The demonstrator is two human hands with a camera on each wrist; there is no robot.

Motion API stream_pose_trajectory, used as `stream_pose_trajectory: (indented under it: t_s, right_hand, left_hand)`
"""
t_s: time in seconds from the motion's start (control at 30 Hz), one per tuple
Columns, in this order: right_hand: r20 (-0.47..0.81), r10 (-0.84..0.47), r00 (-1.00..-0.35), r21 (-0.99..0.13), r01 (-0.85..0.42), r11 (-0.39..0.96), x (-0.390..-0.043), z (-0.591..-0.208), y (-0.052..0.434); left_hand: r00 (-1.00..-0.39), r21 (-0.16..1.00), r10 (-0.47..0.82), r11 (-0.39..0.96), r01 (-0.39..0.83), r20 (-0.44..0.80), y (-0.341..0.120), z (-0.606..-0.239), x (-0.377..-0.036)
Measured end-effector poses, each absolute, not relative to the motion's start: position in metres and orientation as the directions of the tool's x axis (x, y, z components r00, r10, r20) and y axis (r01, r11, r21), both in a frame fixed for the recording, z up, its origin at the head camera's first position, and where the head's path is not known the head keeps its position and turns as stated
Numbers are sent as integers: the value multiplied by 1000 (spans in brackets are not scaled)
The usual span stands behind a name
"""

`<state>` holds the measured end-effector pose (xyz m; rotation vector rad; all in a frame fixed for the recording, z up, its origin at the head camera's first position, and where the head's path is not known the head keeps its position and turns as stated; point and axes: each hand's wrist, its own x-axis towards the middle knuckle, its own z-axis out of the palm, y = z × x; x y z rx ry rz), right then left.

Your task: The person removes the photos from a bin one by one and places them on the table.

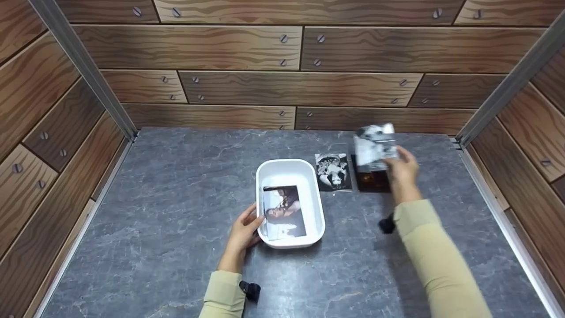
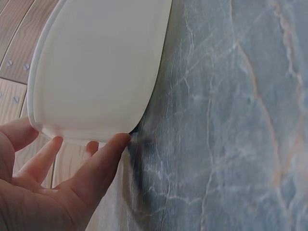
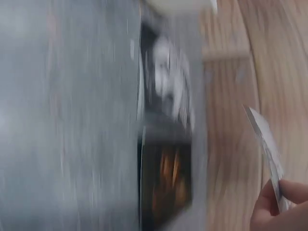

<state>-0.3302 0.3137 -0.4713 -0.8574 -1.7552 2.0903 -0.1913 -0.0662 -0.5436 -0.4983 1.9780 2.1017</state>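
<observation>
The right hand, fingers pinched together, holds a raised photo above a dark photo at far right; the left hand, fingers part-spread, grips a tub by its left side. Inside lies a colour photo; right of the tub, a grey photo on the desk.

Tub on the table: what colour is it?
The tub is white, clearest in the head view.

A grey marbled tabletop spreads from the centre towards 6 o'clock. At 12 rises a wood-plank back wall; matching side walls flank it at 9 and 3, grey posts at 10 and 2.
</observation>
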Motion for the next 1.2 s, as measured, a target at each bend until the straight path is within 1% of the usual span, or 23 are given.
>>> stream_pose_trajectory:
  t_s: [0.1, 0.23, 0.3, 0.37, 0.43, 0.47, 0.5, 0.57, 0.6, 0.63, 0.7, 0.87, 1.03, 1.2]
  right_hand:
    - [-324, 588, -741, -938, 174, -299, -330, -475, 352]
    - [-424, 585, -692, -900, 249, -358, -320, -486, 395]
    - [-459, 580, -673, -885, 287, -366, -315, -494, 411]
    - [-454, 588, -670, -891, 339, -302, -311, -503, 422]
    - [-393, 605, -692, -908, 397, -135, -308, -514, 428]
    - [-351, 618, -703, -903, 428, -27, -307, -519, 428]
    - [-305, 629, -715, -889, 450, 80, -306, -524, 428]
    - [-218, 647, -730, -827, 491, 275, -305, -533, 427]
    - [-183, 652, -736, -795, 501, 343, -304, -536, 426]
    - [-164, 656, -737, -774, 508, 378, -303, -539, 425]
    - [-134, 664, -736, -750, 513, 418, -301, -543, 423]
    - [-101, 683, -723, -714, 531, 456, -296, -550, 420]
    - [-95, 705, -702, -694, 555, 459, -294, -555, 417]
    - [-157, 710, -687, -716, 574, 397, -300, -549, 412]
  left_hand:
    - [-918, 921, -84, -62, -384, -388, -65, -544, -190]
    - [-915, 920, -91, -43, -390, -392, -65, -544, -190]
    - [-916, 920, -87, -40, -389, -391, -65, -544, -189]
    - [-915, 919, -85, -46, -392, -395, -65, -544, -189]
    - [-910, 914, -86, -64, -400, -404, -66, -543, -189]
    - [-909, 913, -90, -67, -402, -407, -67, -542, -188]
    - [-908, 913, -93, -75, -402, -408, -67, -541, -188]
    - [-909, 912, -93, -88, -400, -407, -67, -540, -187]
    - [-911, 914, -91, -85, -396, -403, -68, -540, -187]
    - [-914, 917, -88, -78, -391, -397, -67, -540, -187]
    - [-919, 922, -81, -66, -382, -387, -67, -541, -186]
    - [-922, 925, -78, -45, -376, -379, -66, -544, -187]
    - [-923, 926, -74, -49, -375, -378, -64, -543, -188]
    - [-922, 926, -84, -52, -375, -378, -67, -542, -190]
